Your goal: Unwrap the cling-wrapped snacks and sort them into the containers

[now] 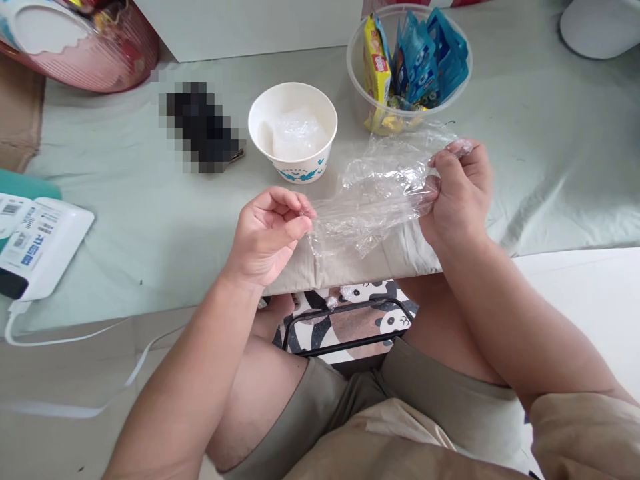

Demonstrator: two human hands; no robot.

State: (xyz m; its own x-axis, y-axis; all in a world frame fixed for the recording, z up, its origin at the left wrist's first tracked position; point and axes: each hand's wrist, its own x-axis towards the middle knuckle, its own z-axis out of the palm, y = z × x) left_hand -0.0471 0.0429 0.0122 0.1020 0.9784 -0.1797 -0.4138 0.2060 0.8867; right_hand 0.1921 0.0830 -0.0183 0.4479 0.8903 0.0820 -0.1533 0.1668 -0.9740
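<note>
A crumpled sheet of clear plastic film (375, 193) stretches between my two hands above the table's front edge. My left hand (270, 233) pinches its left end between thumb and fingertips. At the other end, my right hand (460, 187) is closed on the gathered film, with a bit poking out above the fingers. Just beyond my hands stands a white paper bowl (300, 172) with a blue leaf-like print; crumpled clear plastic (299, 133) lies inside it. The film partly overlaps the front of a clear plastic tub (357, 87) in my view.
Blue and yellow snack packets (420, 57) fill the tub. A pixelated dark object (200, 127) lies left of the bowl. Farther left are a pink ribbed container (115, 60) and a white device (60, 240) with a cable. A panda-patterned surface (350, 320) shows below the table.
</note>
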